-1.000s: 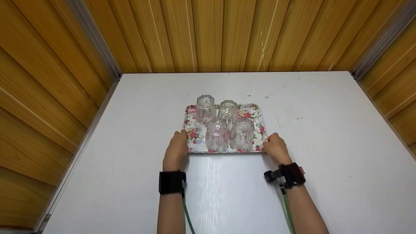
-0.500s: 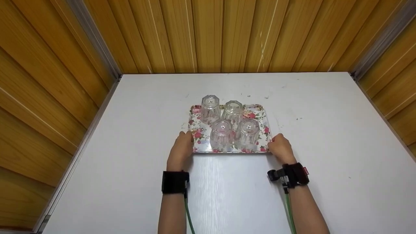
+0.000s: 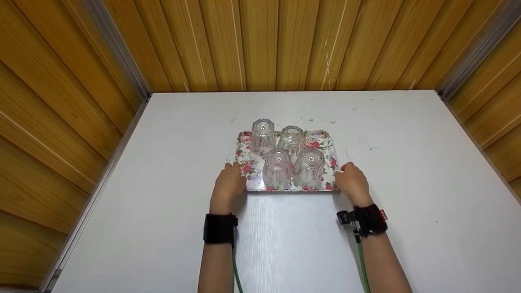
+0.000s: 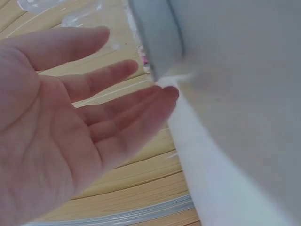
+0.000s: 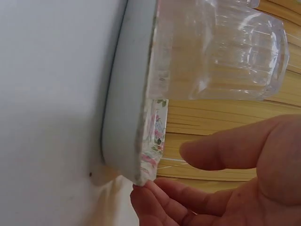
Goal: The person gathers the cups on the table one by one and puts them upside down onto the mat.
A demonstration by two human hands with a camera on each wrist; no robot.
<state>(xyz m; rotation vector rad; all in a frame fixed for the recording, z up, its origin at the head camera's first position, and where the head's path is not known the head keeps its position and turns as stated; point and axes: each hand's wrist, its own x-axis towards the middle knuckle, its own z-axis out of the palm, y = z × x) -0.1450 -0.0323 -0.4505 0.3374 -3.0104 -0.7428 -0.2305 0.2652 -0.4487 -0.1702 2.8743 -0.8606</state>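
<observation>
White tabletop (image 3: 163,171) carries a floral rectangular tray (image 3: 246,167) between the spread left hand (image 3: 228,185) and spread right hand (image 3: 352,182); a jolt could topple the four upturned clear glasses (image 3: 276,167).

White table (image 3: 163,171) boxed in by orange-brown wooden plank walls (image 3: 260,40), grey metal corner strips (image 3: 118,49).

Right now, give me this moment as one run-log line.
tray: flat on table | glasses: four, inverted | left hand: open, at left edge | right hand: open, fingertips at right corner
</observation>
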